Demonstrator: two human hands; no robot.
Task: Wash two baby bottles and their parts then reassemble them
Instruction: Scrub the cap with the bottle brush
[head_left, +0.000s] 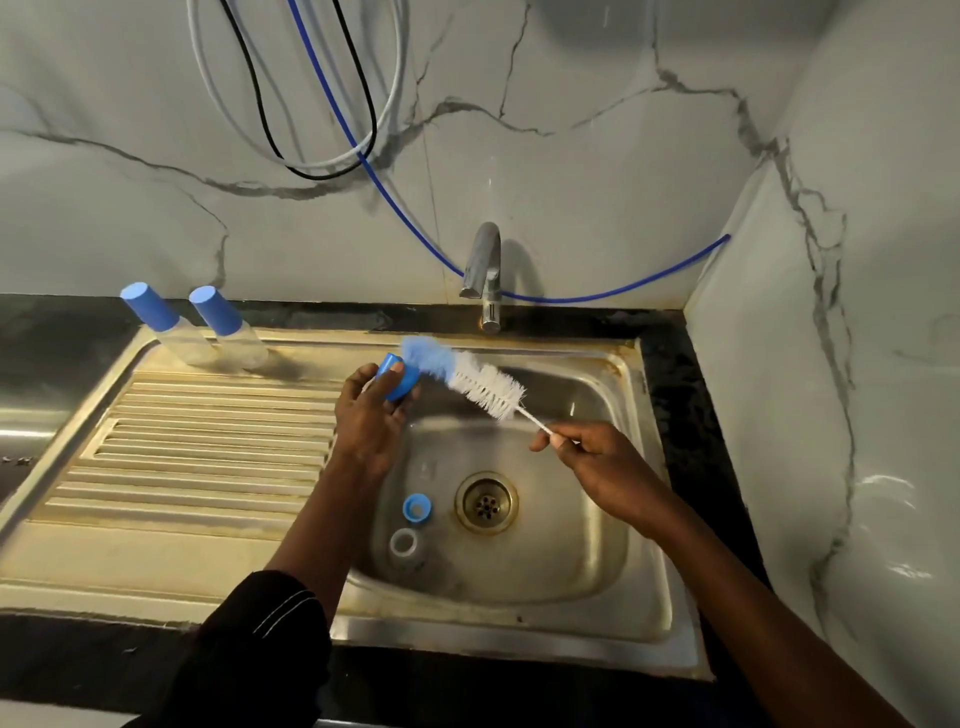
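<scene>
— Two hands are occupied above the square stainless-steel sink (597, 374); which step is judged to be in hand?

— The scrubbing of one part. A small blue plastic cap (402, 387) is gripped by the left hand (369, 415), with the thumb laid over it, above the back left part of the basin. The long bottle brush with white bristles and a blue sponge tip (485, 387) is pinched at its thin white handle by the fingers of the right hand (597, 462). The blue tip is touching the cap or is just beside it; whether it is inside cannot be told.

— How can it be done well?

— The open mouth of the cap should be turned toward the brush, so that the sponge tip can be pushed in and twisted against the bottom and the wall. The handle is held at its far end, so the head may bend away; a grip nearer to the bristles would probably give more control. No water is seen at the curved chrome tap (487, 270), so a rinse will be needed afterwards.

— And the other parts?

— A blue plastic ring (417, 506) and a clear round piece (404, 543) are lying on the basin floor, left of the round drain (487, 503). Two clear bottles with tall blue caps (179, 338) (239, 340) are standing close together at the back of the ribbed draining board (208, 441). The small pieces should be kept away from the drain.
</scene>
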